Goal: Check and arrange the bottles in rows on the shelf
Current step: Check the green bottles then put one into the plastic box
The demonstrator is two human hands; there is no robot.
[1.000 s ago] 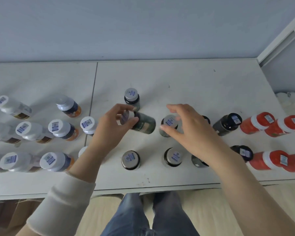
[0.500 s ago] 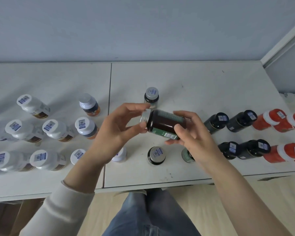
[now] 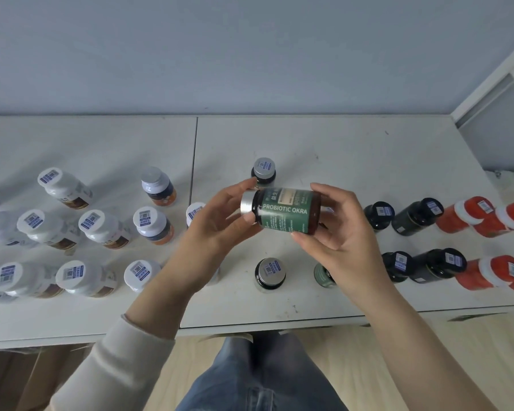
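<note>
Both the left hand (image 3: 220, 221) and right hand (image 3: 341, 232) hold a green-labelled bottle (image 3: 282, 210) sideways above the shelf (image 3: 353, 161).

Green bottle (image 3: 321, 275) — half behind right hand (image 3: 341, 235)

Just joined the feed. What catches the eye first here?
The left hand and right hand hold the okra bottle on its side above the shelf's middle, green label up, left fingers on its silver cap. White bottles stand in rows at left; black bottles and red bottles line up at right.
</note>
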